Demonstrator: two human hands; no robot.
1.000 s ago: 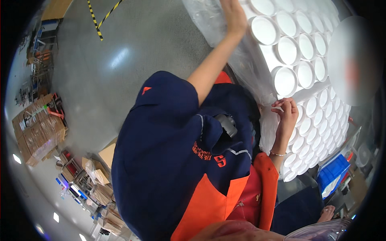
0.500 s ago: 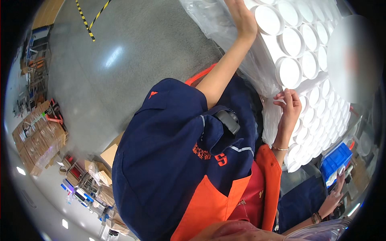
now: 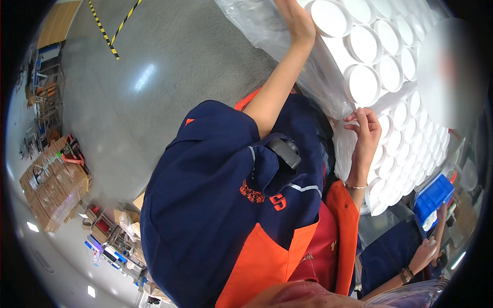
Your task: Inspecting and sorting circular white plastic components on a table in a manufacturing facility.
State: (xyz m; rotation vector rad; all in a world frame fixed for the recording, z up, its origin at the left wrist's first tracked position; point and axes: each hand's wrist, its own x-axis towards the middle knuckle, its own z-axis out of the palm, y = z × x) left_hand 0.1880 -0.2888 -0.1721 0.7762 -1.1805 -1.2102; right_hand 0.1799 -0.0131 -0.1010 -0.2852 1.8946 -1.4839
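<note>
Rows of round white plastic tubs or lids (image 3: 364,85) sit on a white sheet (image 3: 328,47) at the upper right. At the near corner of that sheet, the fingertips of my right hand (image 3: 365,124) are pinched closed on its edge. My left hand (image 3: 297,21) reaches to the sheet's far left side, next to clear plastic film (image 3: 319,77). The top of the picture cuts off its fingers, so their grip is hidden. Below the sheet lies another layer of similar white round pieces (image 3: 398,143), with loose film beside it.
At the lower right another person's hands (image 3: 426,254) are near a blue crate (image 3: 433,197). Wrapped cartons (image 3: 54,187) and cluttered shelving (image 3: 49,97) stand at the left. Black-and-yellow tape (image 3: 115,46) marks the grey floor (image 3: 169,56).
The sheet with the round pieces and both my hands sit slightly farther left and up in the picture. My right hand keeps its pinch. The other person's hands have shifted by the blue crate.
</note>
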